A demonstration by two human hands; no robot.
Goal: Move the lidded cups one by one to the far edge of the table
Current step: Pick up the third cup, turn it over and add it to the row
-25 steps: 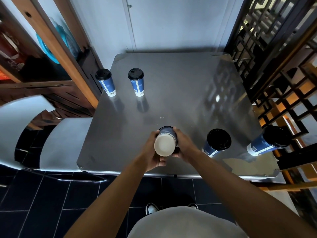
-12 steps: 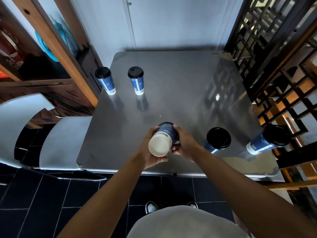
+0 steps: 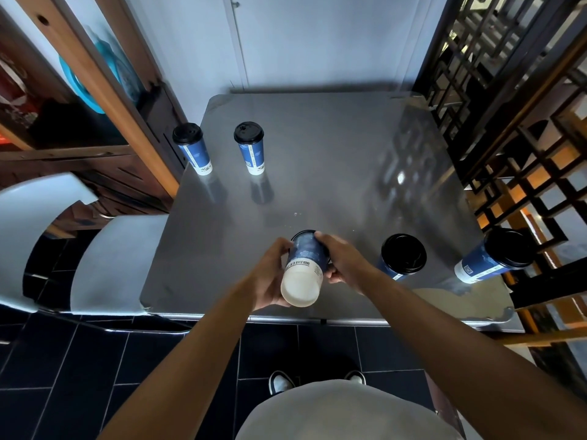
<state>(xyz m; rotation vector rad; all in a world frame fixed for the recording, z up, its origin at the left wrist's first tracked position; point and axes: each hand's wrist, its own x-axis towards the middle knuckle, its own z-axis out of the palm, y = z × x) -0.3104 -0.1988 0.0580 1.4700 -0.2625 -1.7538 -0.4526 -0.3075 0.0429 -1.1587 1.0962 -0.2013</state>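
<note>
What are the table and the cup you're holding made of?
Table: looks like brushed metal, likely steel; grey, with blurry reflections of cups and window.
Held cup: probably paper; matte blue printed wall, plain whitish base. Both hands grip it.

You have five blue lidded cups in all, counted from the steel table (image 3: pixel 333 160). Two stand at its left side, one at the edge (image 3: pixel 192 148) and one beside it (image 3: pixel 251 147). Two stand near its front right corner (image 3: pixel 401 257) (image 3: pixel 495 255). One (image 3: pixel 305 268) is tilted above its front edge.
</note>
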